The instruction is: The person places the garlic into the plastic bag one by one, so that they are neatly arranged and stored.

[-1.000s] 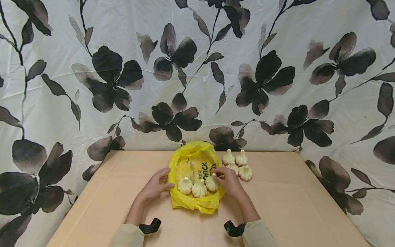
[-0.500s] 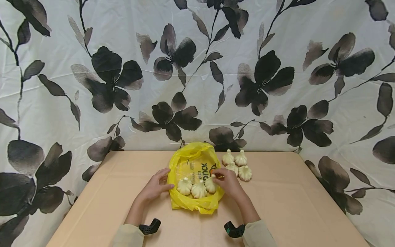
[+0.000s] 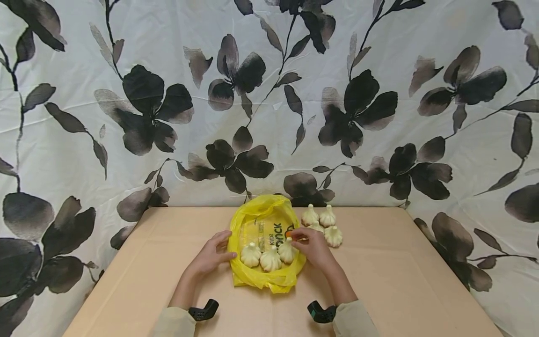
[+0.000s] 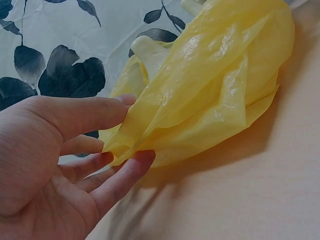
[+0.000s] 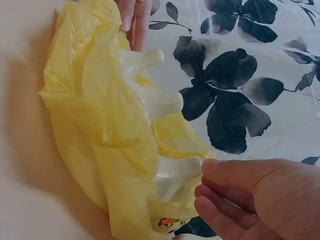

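Observation:
A yellow plastic bag (image 3: pixel 248 279) with dark print lies with its mouth spread wide on the table. Three white garlic bulbs sit in its near part: a left one (image 3: pixel 250 255), a middle one (image 3: pixel 271 260) and a right one (image 3: pixel 287 251). My left hand (image 3: pixel 212 254) holds the bag's left rim, thumb on one side and fingers on the other, as the left wrist view shows. At the right rim, my right hand (image 3: pixel 313 245) pinches the stem of the right garlic bulb (image 5: pixel 175 172) between thumb and fingertips. The bag's folded front hides the bulbs' lower parts in the right wrist view.
Several more garlic bulbs (image 3: pixel 333 236) stand in a cluster on the light tan table (image 3: pixel 379 276), just right of the bag and beyond my right hand. A white cloth with dark flowers (image 3: pixel 294 117) hangs behind the table's far edge.

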`<state>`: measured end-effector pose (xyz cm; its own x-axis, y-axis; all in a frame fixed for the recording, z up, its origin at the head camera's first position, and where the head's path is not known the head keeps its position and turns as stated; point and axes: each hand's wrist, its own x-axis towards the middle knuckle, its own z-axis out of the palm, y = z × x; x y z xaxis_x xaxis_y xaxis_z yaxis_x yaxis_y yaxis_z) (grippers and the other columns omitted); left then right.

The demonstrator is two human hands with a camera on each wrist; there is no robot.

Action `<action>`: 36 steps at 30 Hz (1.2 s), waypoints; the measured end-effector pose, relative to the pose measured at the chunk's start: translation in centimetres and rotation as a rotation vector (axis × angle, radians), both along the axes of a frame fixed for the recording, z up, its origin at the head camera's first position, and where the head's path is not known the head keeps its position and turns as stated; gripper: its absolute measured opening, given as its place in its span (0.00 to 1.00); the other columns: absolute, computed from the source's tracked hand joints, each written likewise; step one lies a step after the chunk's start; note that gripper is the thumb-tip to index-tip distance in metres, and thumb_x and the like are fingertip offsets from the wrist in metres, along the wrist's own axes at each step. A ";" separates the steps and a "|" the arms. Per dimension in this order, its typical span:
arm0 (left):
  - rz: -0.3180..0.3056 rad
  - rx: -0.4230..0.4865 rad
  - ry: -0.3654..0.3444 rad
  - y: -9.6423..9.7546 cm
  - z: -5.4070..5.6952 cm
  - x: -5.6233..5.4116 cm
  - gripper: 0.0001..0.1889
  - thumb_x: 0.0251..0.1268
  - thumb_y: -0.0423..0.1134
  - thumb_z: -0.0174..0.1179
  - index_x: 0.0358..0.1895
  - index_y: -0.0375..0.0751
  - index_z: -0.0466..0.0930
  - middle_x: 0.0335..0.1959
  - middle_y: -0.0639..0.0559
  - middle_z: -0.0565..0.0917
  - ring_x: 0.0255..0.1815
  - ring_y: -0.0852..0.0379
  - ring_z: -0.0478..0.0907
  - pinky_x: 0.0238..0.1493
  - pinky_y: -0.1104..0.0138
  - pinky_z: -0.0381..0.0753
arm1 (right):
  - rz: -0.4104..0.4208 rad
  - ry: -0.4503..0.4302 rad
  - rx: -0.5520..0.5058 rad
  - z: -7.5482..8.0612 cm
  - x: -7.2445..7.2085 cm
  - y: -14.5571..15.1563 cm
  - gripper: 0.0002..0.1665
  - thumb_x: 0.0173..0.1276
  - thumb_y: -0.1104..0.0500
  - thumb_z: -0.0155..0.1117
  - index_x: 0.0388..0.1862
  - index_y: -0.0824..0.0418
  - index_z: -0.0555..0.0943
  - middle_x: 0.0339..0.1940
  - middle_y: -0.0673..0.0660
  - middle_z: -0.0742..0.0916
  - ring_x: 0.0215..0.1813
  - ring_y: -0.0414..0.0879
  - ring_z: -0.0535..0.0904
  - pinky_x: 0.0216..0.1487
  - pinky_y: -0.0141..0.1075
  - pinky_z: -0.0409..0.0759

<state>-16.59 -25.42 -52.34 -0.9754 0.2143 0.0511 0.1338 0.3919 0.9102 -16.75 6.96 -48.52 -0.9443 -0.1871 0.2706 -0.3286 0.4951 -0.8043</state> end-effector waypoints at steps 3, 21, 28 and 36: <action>-0.004 -0.003 -0.003 -0.1 -0.1 0.0 0.41 0.57 0.41 0.69 0.73 0.38 0.60 0.76 0.43 0.57 0.73 0.39 0.62 0.73 0.46 0.59 | 0.010 0.003 -0.009 0.1 0.0 0.1 0.13 0.59 0.67 0.70 0.42 0.54 0.86 0.44 0.57 0.88 0.48 0.48 0.84 0.47 0.38 0.85; -0.032 -0.013 0.012 -0.2 -0.2 -0.1 0.42 0.57 0.45 0.69 0.73 0.41 0.60 0.77 0.43 0.55 0.72 0.39 0.63 0.72 0.45 0.61 | -0.035 0.080 -0.005 1.6 0.6 2.0 0.16 0.57 0.70 0.70 0.46 0.62 0.85 0.44 0.59 0.87 0.48 0.53 0.84 0.49 0.43 0.85; -0.026 -0.016 0.001 -0.1 0.1 0.0 0.42 0.56 0.44 0.70 0.73 0.42 0.60 0.77 0.44 0.55 0.72 0.38 0.63 0.72 0.46 0.63 | -0.049 0.069 0.024 1.8 0.5 2.7 0.16 0.58 0.68 0.70 0.48 0.63 0.85 0.45 0.61 0.87 0.48 0.53 0.84 0.49 0.41 0.85; -0.019 -0.015 0.001 -0.1 0.0 0.1 0.42 0.55 0.41 0.71 0.73 0.41 0.60 0.77 0.44 0.56 0.72 0.38 0.63 0.72 0.46 0.62 | -0.075 0.052 0.031 2.0 0.5 3.4 0.16 0.58 0.66 0.71 0.47 0.61 0.85 0.45 0.62 0.87 0.48 0.52 0.84 0.48 0.39 0.85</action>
